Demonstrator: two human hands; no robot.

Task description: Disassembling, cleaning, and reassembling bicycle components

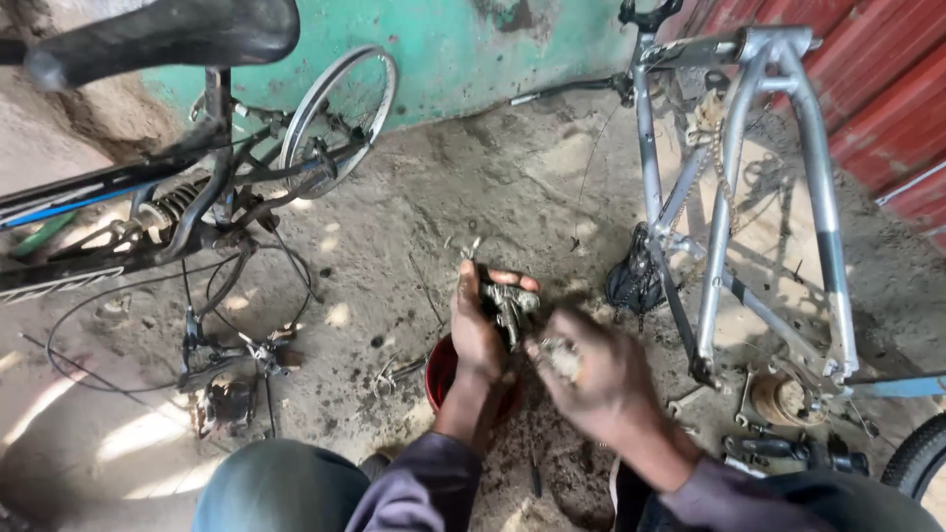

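My left hand (477, 330) grips a greasy metal bicycle part, a derailleur-like mechanism (511, 304), held upright over a red bowl (441, 371) on the ground. My right hand (596, 379) is blurred, just right of the part, its fingers pinched around a small pale piece (562, 357) close to the mechanism's lower end. Both hands are dirty with grease. Purple sleeves cover my forearms.
A black bicycle (148, 212) with a spoked wheel (338, 116) lies at the left, cables (232, 340) trailing over the dirt floor. An upturned silver frame (729, 197) stands at the right, with a sprocket (783, 397), tools (798, 451) and a tyre (918, 455) beside it.
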